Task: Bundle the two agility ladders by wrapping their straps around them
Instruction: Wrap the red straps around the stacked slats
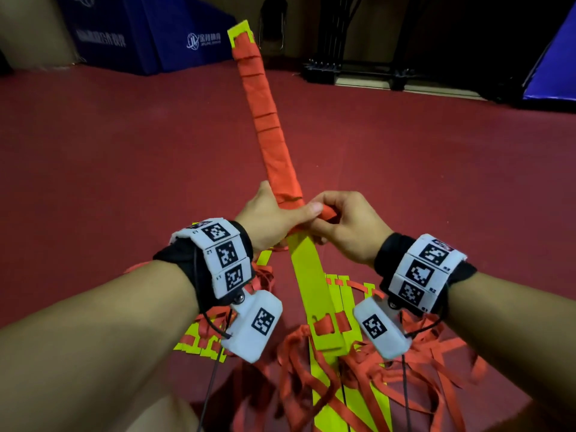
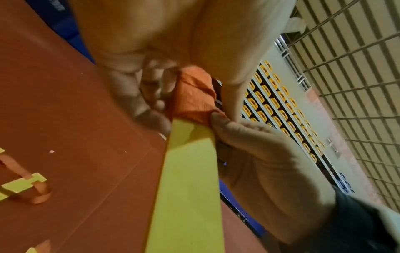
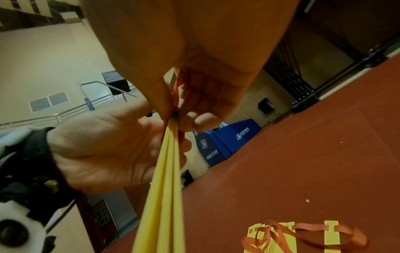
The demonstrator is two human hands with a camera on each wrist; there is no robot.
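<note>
— What is she... what is that person doing with the ladder bundle [image 1: 268, 120]?

— Holding a stack of yellow rungs up off the floor, with the orange strap [image 1: 327, 212] wound down most of its length. The left hand [image 1: 271, 213] is clamping the bundle right where the winding ends, thumb lying across it. The right hand [image 1: 349, 226] is pinching the loose strap beside that thumb, fingers curled round it.

— Looks tidy enough. What's worrying you?

— The last turn, I think. If the left thumb is easing off while the right hand is carrying the strap round, the coils could be loosening and sliding along those smooth rungs. And the bare rung ends [image 1: 308, 275] below the hands are fanning a little; from the right wrist you can see the edges splitting apart, so a slack turn may be letting one slip out.

— And that mess underneath?

— That's the bigger risk, to my eye. Loose straps and rungs [image 1: 339, 378] are lying tangled on the floor under the forearms. I can't tell which ladder each strap belongs to; one could be snagging the free end.

— Where is this?

— A sports hall. Red floor [image 1: 124, 151], blue padded blocks [image 1: 149, 32] against the wall, a dark metal rack [image 1: 352, 67] further back.
</note>
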